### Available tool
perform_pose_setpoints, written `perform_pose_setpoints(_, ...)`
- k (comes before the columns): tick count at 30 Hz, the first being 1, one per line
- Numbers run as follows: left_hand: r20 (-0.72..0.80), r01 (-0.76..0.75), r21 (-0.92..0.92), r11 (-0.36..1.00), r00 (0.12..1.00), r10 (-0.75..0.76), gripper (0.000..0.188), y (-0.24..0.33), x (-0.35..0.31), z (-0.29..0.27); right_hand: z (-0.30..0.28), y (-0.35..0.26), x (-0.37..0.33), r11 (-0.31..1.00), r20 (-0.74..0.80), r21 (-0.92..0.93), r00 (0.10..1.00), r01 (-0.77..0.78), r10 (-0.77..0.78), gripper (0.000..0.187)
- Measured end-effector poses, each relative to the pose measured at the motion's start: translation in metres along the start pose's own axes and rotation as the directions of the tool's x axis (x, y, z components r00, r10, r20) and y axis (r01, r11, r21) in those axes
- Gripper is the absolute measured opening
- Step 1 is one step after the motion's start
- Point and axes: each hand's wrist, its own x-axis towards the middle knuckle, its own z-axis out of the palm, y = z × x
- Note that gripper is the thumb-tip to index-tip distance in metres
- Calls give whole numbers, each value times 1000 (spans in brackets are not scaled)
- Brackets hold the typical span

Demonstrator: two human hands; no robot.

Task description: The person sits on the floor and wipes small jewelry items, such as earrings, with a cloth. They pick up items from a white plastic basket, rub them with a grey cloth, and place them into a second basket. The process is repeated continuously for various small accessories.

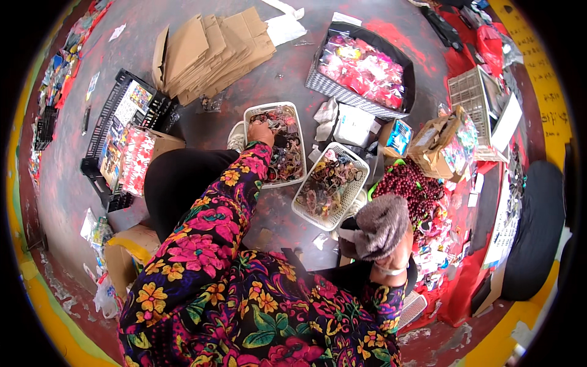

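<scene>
My left hand [260, 133] reaches over the near-left part of a white plastic basket [246, 116] filled with dark and coloured hair ties [287, 150]. Its fingers are bent down among them, closed; whatever they grip is too small to make out. At the right, my right hand [400, 260], with a pale band at the wrist, is closed around a grey-brown fluffy fabric piece [379, 223]. That piece hides most of its fingers. Between the two hands stands a second white basket [359, 191], tilted in view, with more small hair ties [330, 183].
Flattened cardboard boxes [214, 52] lie at the far left. A woven bin [345, 101] of bagged pink goods stands far right. Dark red beads [408, 189] and an open carton [431, 144] are right. A black crate [101, 144] and red-white box [137, 159] stand left.
</scene>
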Motion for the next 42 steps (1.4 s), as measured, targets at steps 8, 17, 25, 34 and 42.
perform_pose_setpoints(8,-134,-70,-123,990,990,54,15,10,-40,-28,-24,12,6,975,175,110,961,195,-212,19)
perform_pose_setpoints(17,34,130,-684,718,989,-147,16,7,-53,-34,-26,15,0,954,215,280,962,106,-170,13)
perform_pose_setpoints(25,532,425,-830,-361,798,-282,16,32,-55,-88,-31,23,12,943,257,300,940,142,-224,9)
perform_pose_setpoints(34,570,465,-766,-443,811,-134,15,31,-52,-118,-39,33,23,967,294,203,933,152,-208,16)
perform_pose_setpoints(42,224,227,-781,581,971,-78,14,-65,-12,-49,-15,40,19,975,398,194,899,110,-181,15)
